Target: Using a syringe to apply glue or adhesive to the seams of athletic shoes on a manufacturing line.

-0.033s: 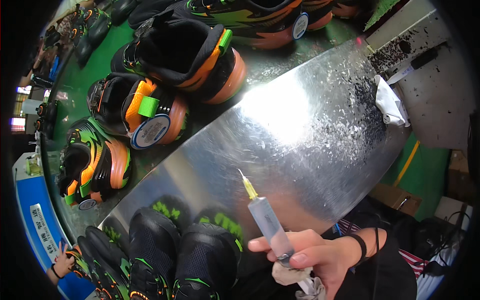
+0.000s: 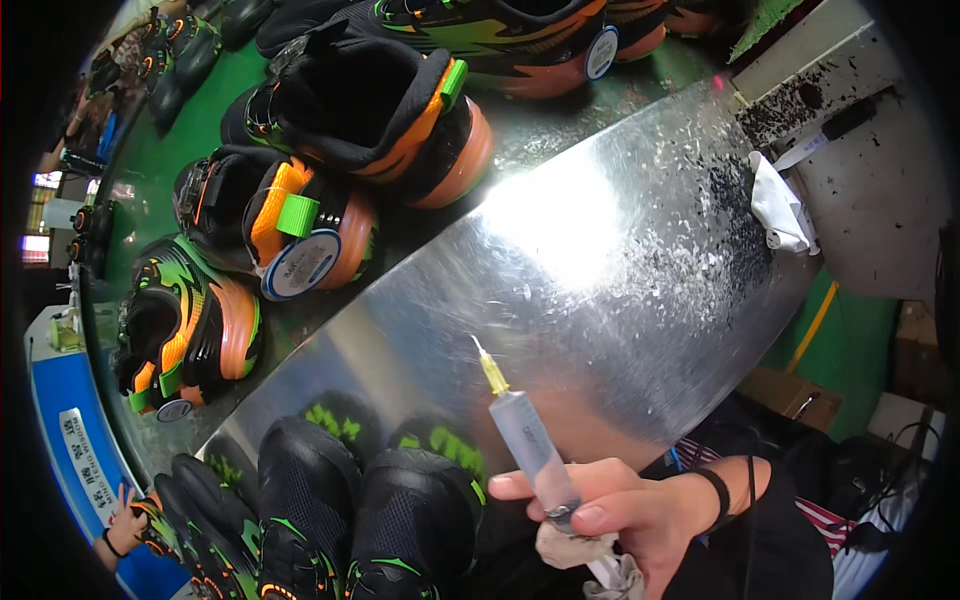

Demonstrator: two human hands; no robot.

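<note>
Within the right hand, a syringe (lower end partly hidden).

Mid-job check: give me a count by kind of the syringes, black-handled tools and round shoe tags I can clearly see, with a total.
Syringe, held in the right hand: 1
Black-handled tool: 1
Round tags clearly visible: 3
Total: 5

Bare, scratched silver metal tabletop leaves open passage ahead of the right hand. Black, green and orange sneakers line its far-left edge; black mesh shoes with green trim block the near left.
</note>
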